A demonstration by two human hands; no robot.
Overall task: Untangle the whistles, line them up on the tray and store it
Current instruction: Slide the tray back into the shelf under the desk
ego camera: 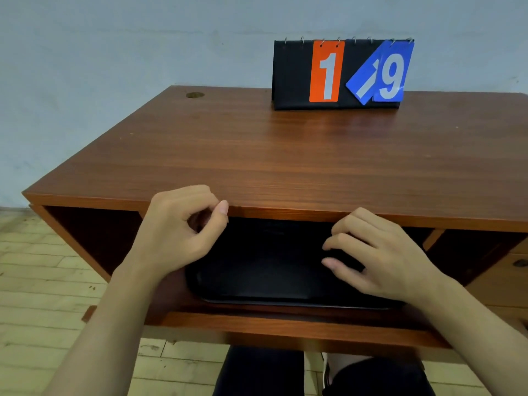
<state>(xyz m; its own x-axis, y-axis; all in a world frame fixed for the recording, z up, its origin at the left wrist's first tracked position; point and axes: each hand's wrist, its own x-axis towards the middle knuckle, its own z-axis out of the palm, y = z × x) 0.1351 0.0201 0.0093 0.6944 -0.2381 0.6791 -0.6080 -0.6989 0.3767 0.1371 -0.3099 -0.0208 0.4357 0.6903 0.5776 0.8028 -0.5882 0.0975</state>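
Observation:
A black tray (265, 275) lies on the pull-out shelf (285, 324) under the desk top, its far part in shadow beneath the desk. No whistles can be seen on it; the dark hides what it carries. My left hand (183, 232) hovers over the tray's left end with fingers curled and thumb against the desk's front edge, holding nothing. My right hand (380, 258) rests over the tray's right end, fingers spread and bent, touching the tray's surface.
A wooden desk (285, 155) fills the view, with a cable hole (195, 95) at its back left. A flip scoreboard (340, 74) showing 1 and 9 stands at the back. Drawers (508, 270) sit at the right. My legs are below the shelf.

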